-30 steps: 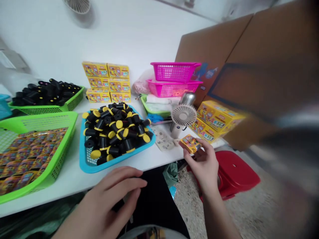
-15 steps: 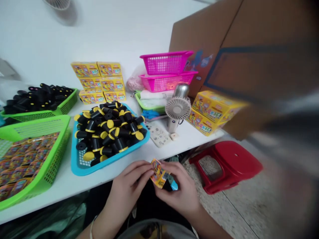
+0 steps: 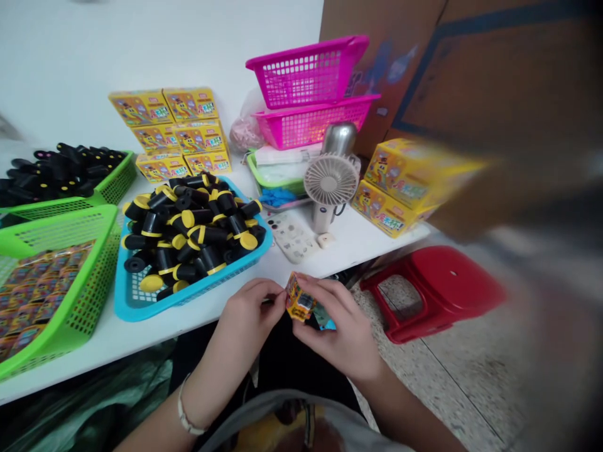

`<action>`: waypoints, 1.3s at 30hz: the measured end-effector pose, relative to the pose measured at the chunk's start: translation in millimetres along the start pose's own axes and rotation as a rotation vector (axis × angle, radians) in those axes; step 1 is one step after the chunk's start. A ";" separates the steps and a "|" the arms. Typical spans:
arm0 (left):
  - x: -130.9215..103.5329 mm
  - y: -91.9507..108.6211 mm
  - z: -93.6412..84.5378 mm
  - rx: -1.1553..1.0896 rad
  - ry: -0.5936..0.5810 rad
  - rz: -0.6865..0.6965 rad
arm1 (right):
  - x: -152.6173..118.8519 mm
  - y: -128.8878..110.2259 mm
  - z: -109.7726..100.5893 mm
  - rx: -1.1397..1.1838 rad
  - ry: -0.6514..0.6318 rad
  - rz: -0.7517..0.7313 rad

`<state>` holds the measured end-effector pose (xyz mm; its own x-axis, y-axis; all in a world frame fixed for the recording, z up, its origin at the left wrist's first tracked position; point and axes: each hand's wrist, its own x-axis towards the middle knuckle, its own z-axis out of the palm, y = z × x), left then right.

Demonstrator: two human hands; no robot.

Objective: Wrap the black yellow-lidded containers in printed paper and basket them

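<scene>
A small orange and yellow printed wrapper (image 3: 300, 300) is held up between both hands, beyond the table's front edge. My right hand (image 3: 339, 326) grips its right side between thumb and fingers. The fingertips of my left hand (image 3: 252, 317) pinch its left edge. Just behind the hands, a blue basket (image 3: 188, 301) holds a heap of black cylinders with yellow caps (image 3: 207, 233). To its left, a green basket (image 3: 92, 282) holds rows of small printed pieces (image 3: 40, 292) in similar colours.
Another green basket (image 3: 123, 182) with black parts stands at the back left. Stacked yellow boxes (image 3: 198, 135), pink baskets (image 3: 306, 78), a small fan (image 3: 330, 182), a phone-like patterned item (image 3: 293, 237) and more yellow boxes (image 3: 396, 182) line the table. A red stool (image 3: 443, 282) stands right.
The wrapper has been turned and now looks folded into a box-like shape around its corner. The black piece beneath it no longer shows. The view has shifted, with the table items larger.
</scene>
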<state>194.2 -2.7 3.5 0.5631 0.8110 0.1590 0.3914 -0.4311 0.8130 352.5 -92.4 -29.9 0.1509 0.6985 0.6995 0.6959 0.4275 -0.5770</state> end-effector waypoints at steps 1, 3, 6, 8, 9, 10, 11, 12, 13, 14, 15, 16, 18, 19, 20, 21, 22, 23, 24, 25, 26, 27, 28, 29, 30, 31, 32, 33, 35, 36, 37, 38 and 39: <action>2.5 0.3 1.4 -0.010 -0.014 -0.005 | 0.0 1.3 -1.4 -0.001 0.000 0.000; 6.9 0.6 3.6 -0.044 -0.042 -0.022 | -0.3 4.3 -4.6 0.007 0.009 0.006; 11.8 1.3 7.7 -0.128 -0.098 -0.047 | -2.1 10.6 -8.7 0.036 0.040 0.031; 14.5 2.5 11.4 -0.245 -0.119 -0.082 | -4.4 16.1 -10.1 0.070 0.066 0.053; 15.8 3.4 13.5 -0.343 -0.126 -0.119 | -6.0 19.3 -10.3 0.093 0.077 0.068; 17.1 4.1 15.5 -0.455 -0.135 -0.169 | -7.8 22.5 -10.1 0.122 0.087 0.087; 18.5 4.7 17.5 -0.566 -0.147 -0.226 | -9.7 25.7 -9.5 0.158 0.098 0.109; 19.8 4.9 19.3 -0.659 -0.164 -0.277 | -11.7 28.8 -8.8 0.198 0.111 0.131; 21.1 4.5 21.0 -0.720 -0.185 -0.311 | -13.6 31.6 -8.0 0.241 0.126 0.153; 22.3 3.7 22.5 -0.736 -0.208 -0.314 | -15.3 34.1 -7.3 0.285 0.143 0.173; 23.3 2.3 23.9 -0.731 -0.224 -0.295 | -16.7 36.2 -6.8 0.329 0.160 0.189; 24.3 0.5 25.2 -0.716 -0.233 -0.261 | -17.7 37.8 -6.6 0.370 0.176 0.203; 26.3 -3.4 26.7 -0.668 -0.230 -0.186 | -18.6 39.6 -7.5 0.446 0.198 0.222; 27.3 -5.0 26.8 -0.639 -0.219 -0.153 | -18.7 40.0 -8.3 0.481 0.203 0.228; 28.3 -6.1 26.4 -0.608 -0.202 -0.124 | -18.7 40.1 -9.4 0.512 0.204 0.232; 29.3 -6.7 25.6 -0.576 -0.186 -0.099 | -18.8 40.0 -10.5 0.540 0.199 0.237; 30.1 -6.7 24.3 -0.538 -0.174 -0.072 | -19.1 39.8 -11.6 0.563 0.192 0.243; 30.7 -6.0 22.9 -0.497 -0.170 -0.045 | -19.6 39.5 -12.6 0.583 0.181 0.250; 31.0 -4.8 21.6 -0.456 -0.178 -0.020 | -20.2 39.2 -13.4 0.600 0.170 0.259; 30.9 -3.4 20.5 -0.417 -0.194 0.003 | -21.0 38.9 -14.0 0.613 0.158 0.267; 30.6 -1.8 19.9 -0.382 -0.215 0.023 | -21.9 38.6 -14.4 0.623 0.150 0.274; 30.0 -0.4 19.9 -0.350 -0.232 0.040 | -22.8 38.3 -14.6 0.628 0.147 0.281; 29.2 0.7 20.6 -0.320 -0.236 0.053 | -23.8 38.1 -14.3 0.628 0.152 0.288; 28.1 1.3 21.8 -0.294 -0.224 0.063 | -24.6 38.1 -13.7 0.623 0.166 0.295; 26.9 1.5 23.6 -0.269 -0.196 0.067 | -25.4 38.2 -12.7 0.614 0.189 0.302; 25.5 1.4 25.9 -0.248 -0.158 0.067 | -26.1 38.5 -11.2 0.601 0.221 0.311; 24.0 1.0 28.7 -0.230 -0.114 0.062 | -26.5 39.1 -9.3 0.586 0.262 0.320; 22.3 0.5 31.9 -0.217 -0.068 0.053 | -26.8 40.1 -7.1 0.567 0.311 0.331; 18.8 0.4 39.6 -0.205 0.012 0.035 | -26.5 43.3 -2.0 0.534 0.417 0.364; 17.3 1.1 44.1 -0.205 0.040 0.030 | -25.9 45.3 0.6 0.524 0.460 0.385; 16.1 2.4 48.7 -0.208 0.057 0.028 | -25.0 47.6 3.0 0.519 0.491 0.408; 15.5 4.2 53.3 -0.216 0.065 0.029 | -23.7 49.8 5.3 0.523 0.508 0.429; 15.5 6.6 57.5 -0.230 0.064 0.033 | -21.9 52.0 7.3 0.533 0.511 0.449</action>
<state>247.3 -15.7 -20.9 0.5226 0.8246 0.2167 0.1938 -0.3624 0.9116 380.2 -81.3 -78.4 0.7187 0.5771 0.3878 0.0917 0.4742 -0.8756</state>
